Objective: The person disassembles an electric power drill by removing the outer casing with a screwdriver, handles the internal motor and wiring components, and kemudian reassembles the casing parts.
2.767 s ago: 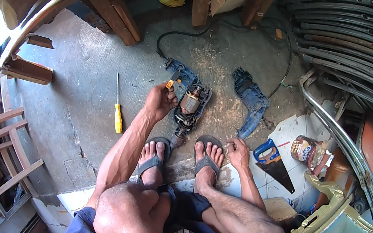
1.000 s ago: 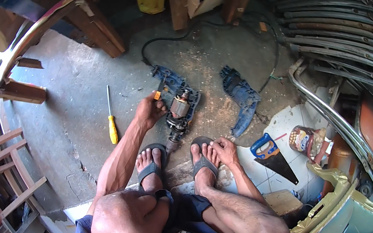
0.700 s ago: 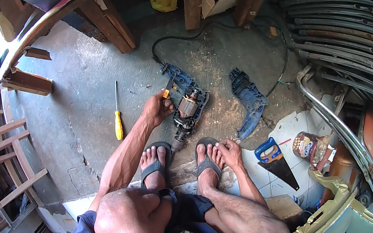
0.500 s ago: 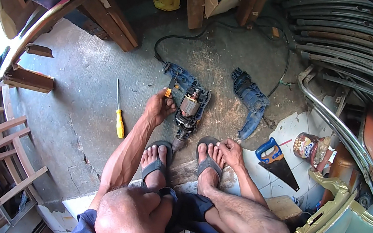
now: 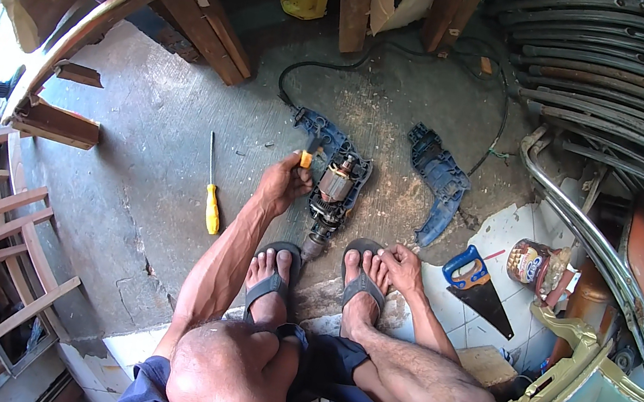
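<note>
Blue drill housing (image 5: pixel 324 131), opened with motor (image 5: pixel 335 183) exposed, lies on concrete floor (image 5: pixel 148 162). Left hand (image 5: pixel 285 186) pinches a small orange-and-black piece (image 5: pixel 306 160) by its handle end, closer to the motor than earlier; work there looks one-handed. Left forearm (image 5: pixel 222 257) extends forward, palm low. Right hand (image 5: pixel 403 268) now touches right foot (image 5: pixel 362 294), fingers bent; can't tell if gripping.

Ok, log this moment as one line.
Left hand: holding orange-and-black piece; opened drill: beside left hand; right hand: at right foot; yellow screwdriver: on floor
</note>
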A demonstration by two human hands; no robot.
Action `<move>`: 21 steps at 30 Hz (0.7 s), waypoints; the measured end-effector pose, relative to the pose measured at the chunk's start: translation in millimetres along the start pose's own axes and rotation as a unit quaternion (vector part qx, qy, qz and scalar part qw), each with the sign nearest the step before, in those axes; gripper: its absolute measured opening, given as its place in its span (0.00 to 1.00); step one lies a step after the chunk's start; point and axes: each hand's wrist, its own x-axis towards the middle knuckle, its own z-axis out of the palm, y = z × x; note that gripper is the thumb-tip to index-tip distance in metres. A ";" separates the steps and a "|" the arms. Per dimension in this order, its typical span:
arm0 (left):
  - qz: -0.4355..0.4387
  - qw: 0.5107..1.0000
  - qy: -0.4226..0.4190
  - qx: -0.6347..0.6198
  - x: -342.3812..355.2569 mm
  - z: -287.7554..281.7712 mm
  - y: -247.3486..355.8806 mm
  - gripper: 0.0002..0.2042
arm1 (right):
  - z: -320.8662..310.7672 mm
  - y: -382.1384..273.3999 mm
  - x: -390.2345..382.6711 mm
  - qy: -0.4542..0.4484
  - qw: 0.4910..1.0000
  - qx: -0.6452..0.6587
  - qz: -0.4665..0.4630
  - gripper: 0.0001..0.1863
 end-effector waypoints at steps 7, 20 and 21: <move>0.037 0.994 0.001 0.099 -8.9 15.4 3.6 0.11 | -4.9 3.1 -1.1 0.008 1.000 -0.009 0.005 0.12; 0.243 0.705 0.174 0.643 0.0 28.4 3.9 0.12 | -1.7 4.1 0.2 -0.001 1.000 -0.007 -0.005 0.12; 0.255 0.696 0.205 0.639 -2.3 23.9 7.1 0.11 | -0.3 3.3 -0.2 0.002 1.000 -0.003 -0.017 0.12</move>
